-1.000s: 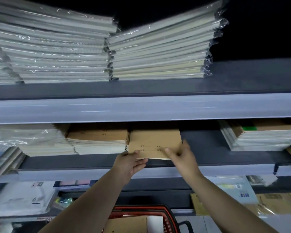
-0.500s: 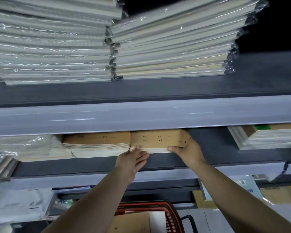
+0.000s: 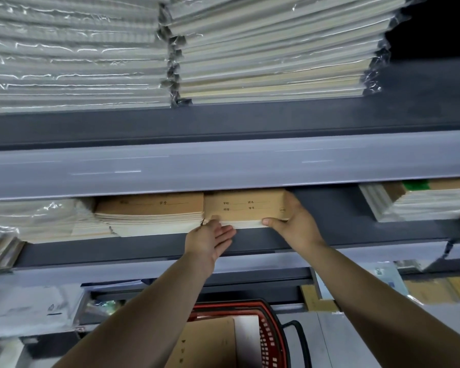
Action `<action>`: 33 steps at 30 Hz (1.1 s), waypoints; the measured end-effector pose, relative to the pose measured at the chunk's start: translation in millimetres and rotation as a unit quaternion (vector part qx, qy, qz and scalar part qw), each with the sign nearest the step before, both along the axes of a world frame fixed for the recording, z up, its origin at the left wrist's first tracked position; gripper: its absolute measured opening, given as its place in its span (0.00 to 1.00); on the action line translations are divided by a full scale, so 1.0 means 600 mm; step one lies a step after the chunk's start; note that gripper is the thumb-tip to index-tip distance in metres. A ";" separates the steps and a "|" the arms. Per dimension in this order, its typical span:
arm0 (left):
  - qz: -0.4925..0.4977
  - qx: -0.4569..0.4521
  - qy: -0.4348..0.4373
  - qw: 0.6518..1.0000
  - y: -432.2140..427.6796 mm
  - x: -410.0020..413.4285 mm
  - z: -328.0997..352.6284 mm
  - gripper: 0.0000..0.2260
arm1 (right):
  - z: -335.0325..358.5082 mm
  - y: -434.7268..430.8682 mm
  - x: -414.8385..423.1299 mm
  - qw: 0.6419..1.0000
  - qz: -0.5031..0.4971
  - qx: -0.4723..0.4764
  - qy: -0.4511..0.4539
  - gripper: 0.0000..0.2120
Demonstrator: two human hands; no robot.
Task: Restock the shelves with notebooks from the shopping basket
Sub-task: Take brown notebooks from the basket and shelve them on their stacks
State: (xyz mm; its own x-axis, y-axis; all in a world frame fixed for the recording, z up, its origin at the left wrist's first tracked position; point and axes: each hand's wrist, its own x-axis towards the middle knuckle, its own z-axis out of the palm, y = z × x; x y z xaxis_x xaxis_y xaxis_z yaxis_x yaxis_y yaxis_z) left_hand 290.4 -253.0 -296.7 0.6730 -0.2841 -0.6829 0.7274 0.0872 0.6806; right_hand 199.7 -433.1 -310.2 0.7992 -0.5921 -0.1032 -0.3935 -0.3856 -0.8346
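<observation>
A stack of brown kraft notebooks [image 3: 246,205] lies on the middle shelf [image 3: 149,248], pushed in beside another brown stack [image 3: 149,212]. My right hand [image 3: 296,224] grips the stack's right front corner, thumb under its front edge. My left hand [image 3: 210,239] rests flat, fingers together, against the stack's lower left front edge. Down at the bottom the red shopping basket [image 3: 272,338] holds more brown notebooks [image 3: 207,341].
The upper shelf carries two tall piles of plastic-wrapped notebooks [image 3: 271,49]. More wrapped packs [image 3: 37,219] sit at the middle shelf's left and a mixed stack [image 3: 425,203] at its right. The shelf between the brown stack and the right stack is bare. Lower shelves hold packaged stationery.
The brown stack has slid deeper onto the middle shelf, level with the neighbouring stack. Both hands followed it forward, and the view has tilted upward.
</observation>
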 end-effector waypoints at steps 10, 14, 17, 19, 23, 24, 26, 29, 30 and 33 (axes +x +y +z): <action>-0.073 -0.063 0.009 0.995 0.025 -0.006 0.019 0.15 | 0.030 0.021 -0.005 0.998 -0.006 -0.003 0.058 0.34; -0.066 -0.098 0.004 0.993 0.043 -0.024 0.038 0.19 | 0.036 0.038 -0.031 0.998 -0.016 -0.025 0.048 0.30; -0.047 -0.119 -0.006 0.992 0.054 -0.039 0.054 0.21 | 0.046 0.041 -0.047 0.998 -0.030 -0.014 0.045 0.33; -0.035 -0.129 -0.013 0.991 0.065 -0.049 0.063 0.23 | 0.055 0.048 -0.054 0.998 -0.036 -0.011 0.040 0.33; -0.029 -0.134 -0.035 0.990 0.088 -0.070 0.077 0.26 | 0.073 0.072 -0.073 0.999 -0.030 0.020 0.023 0.31; -0.032 -0.132 -0.042 0.990 0.092 -0.076 0.080 0.27 | 0.078 0.077 -0.078 0.999 -0.028 0.029 0.025 0.32; -0.038 -0.131 -0.051 0.989 0.103 -0.088 0.087 0.28 | 0.086 0.091 -0.089 0.998 -0.025 0.046 0.022 0.32; -0.057 -0.131 -0.062 0.988 0.126 -0.106 0.095 0.29 | 0.096 0.120 -0.108 0.997 -0.033 0.071 0.009 0.32; -0.065 -0.129 -0.065 0.987 0.136 -0.112 0.098 0.30 | 0.099 0.134 -0.116 0.997 -0.035 0.074 0.006 0.32; -0.091 -0.122 -0.070 0.986 0.169 -0.124 0.105 0.30 | 0.105 0.170 -0.137 0.996 -0.039 0.072 0.016 0.33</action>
